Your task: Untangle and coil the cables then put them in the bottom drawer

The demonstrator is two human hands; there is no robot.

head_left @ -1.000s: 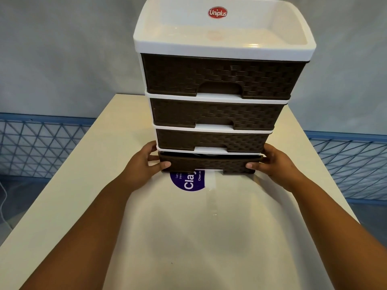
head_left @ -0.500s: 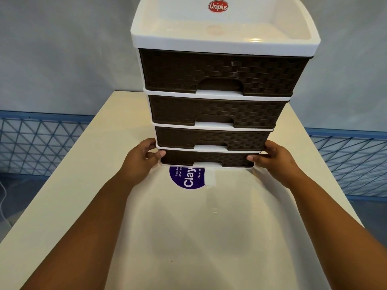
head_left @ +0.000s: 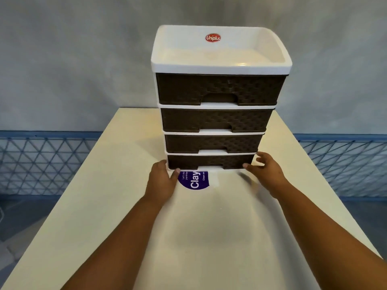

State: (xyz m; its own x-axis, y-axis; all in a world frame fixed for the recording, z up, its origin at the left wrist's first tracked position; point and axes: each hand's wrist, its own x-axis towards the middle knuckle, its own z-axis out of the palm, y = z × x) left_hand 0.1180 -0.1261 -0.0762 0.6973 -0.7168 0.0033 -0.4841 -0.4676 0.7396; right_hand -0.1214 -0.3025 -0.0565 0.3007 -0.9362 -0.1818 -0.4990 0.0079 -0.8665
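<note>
The bottom drawer (head_left: 211,162) sits flush between both hands: left hand (head_left: 162,181) loosely spread touching its corner, right hand (head_left: 265,172) spread just beside.

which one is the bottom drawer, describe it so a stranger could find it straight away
On the cream table stands a white drawer unit with four brown woven-look fronts stacked up. The bottom drawer is the lowest front, just above the purple sticker, and the only one with a hand at each end.

Both hands, left (head_left: 161,181) and right (head_left: 265,171), flank the closed bottom drawer (head_left: 209,161), fingers relaxed; contact seemingly slight.
</note>
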